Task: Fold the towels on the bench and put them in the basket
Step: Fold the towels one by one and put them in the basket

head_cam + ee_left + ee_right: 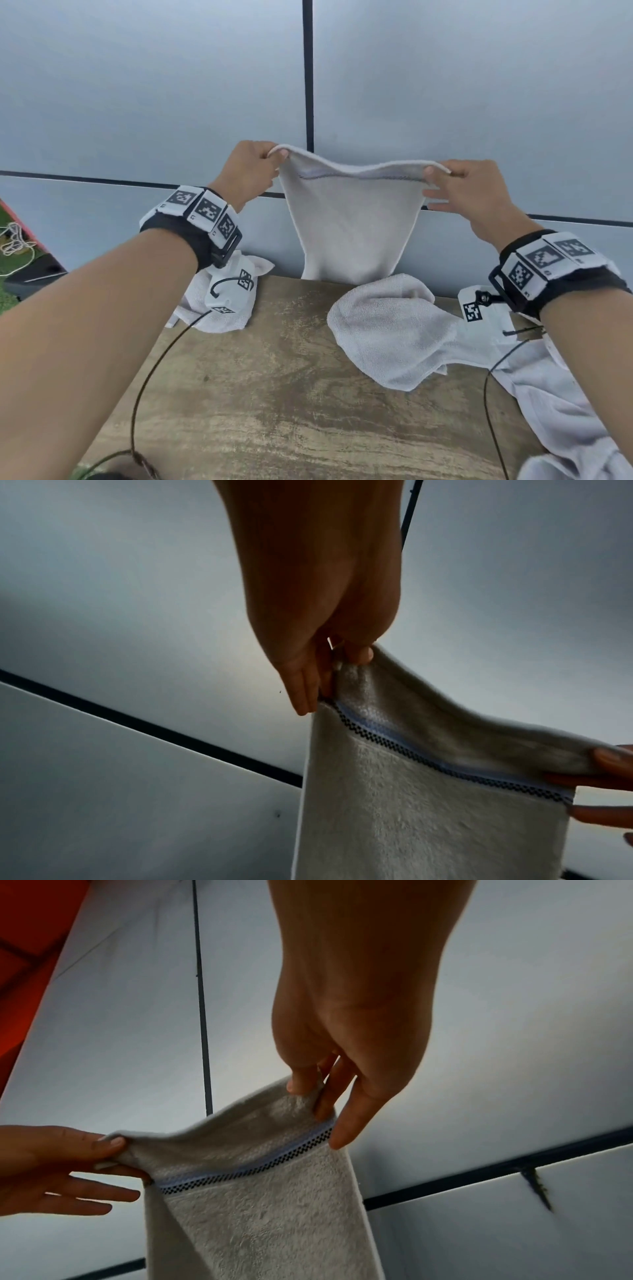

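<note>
A white towel [352,226] with a dark checked stripe near its top hem hangs in the air above the back of the wooden bench [281,394]. My left hand [255,171] pinches its top left corner between thumb and fingers. My right hand [462,192] pinches the top right corner. The hem sags a little between the hands. The left wrist view shows the towel [428,804] and the left hand [329,664] on the corner. The right wrist view shows the towel [260,1199] and the right hand [315,1093] on its corner. No basket is in view.
Crumpled white towels lie on the bench: one at the back left [222,301], one right of centre [387,329], one along the right edge [555,404]. A grey panelled wall [171,85] stands right behind the bench. Green turf and a cord [13,240] show far left.
</note>
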